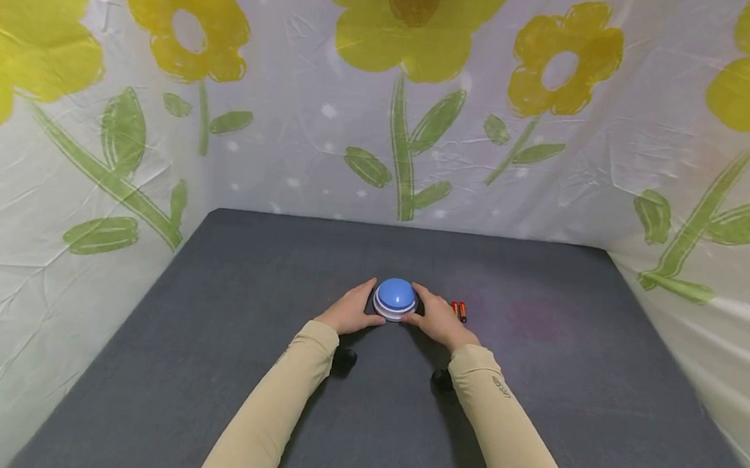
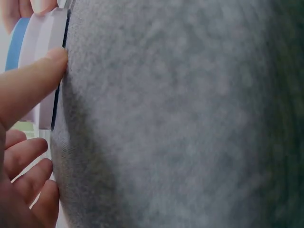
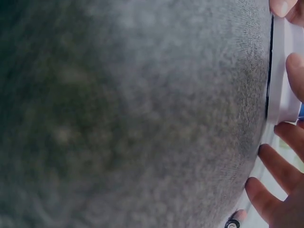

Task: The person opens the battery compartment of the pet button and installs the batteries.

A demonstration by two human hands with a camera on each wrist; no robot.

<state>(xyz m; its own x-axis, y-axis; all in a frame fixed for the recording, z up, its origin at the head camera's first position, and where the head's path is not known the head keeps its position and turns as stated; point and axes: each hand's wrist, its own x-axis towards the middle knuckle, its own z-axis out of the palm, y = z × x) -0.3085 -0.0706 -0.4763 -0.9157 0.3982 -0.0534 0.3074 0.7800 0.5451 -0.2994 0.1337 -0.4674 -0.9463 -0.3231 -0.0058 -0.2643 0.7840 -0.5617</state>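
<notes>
A round push button (image 1: 396,294) with a blue dome and a white base sits on the dark table, between both hands. My left hand (image 1: 349,311) holds it from the left; in the left wrist view the thumb (image 2: 40,73) presses on the side of the white base (image 2: 45,95). From the right, my right hand (image 1: 437,319) grips the same base, its thumb toward the front and its fingers spread round the side. The right wrist view shows only part of the white base (image 3: 282,90), at the right edge.
Two small red and black batteries (image 1: 462,312) lie on the table (image 1: 534,415) just right of my right hand. Dark wrist cameras (image 1: 344,362) stick out beneath the sleeves. White cloth walls (image 1: 288,150) printed with yellow flowers enclose the table's back and sides.
</notes>
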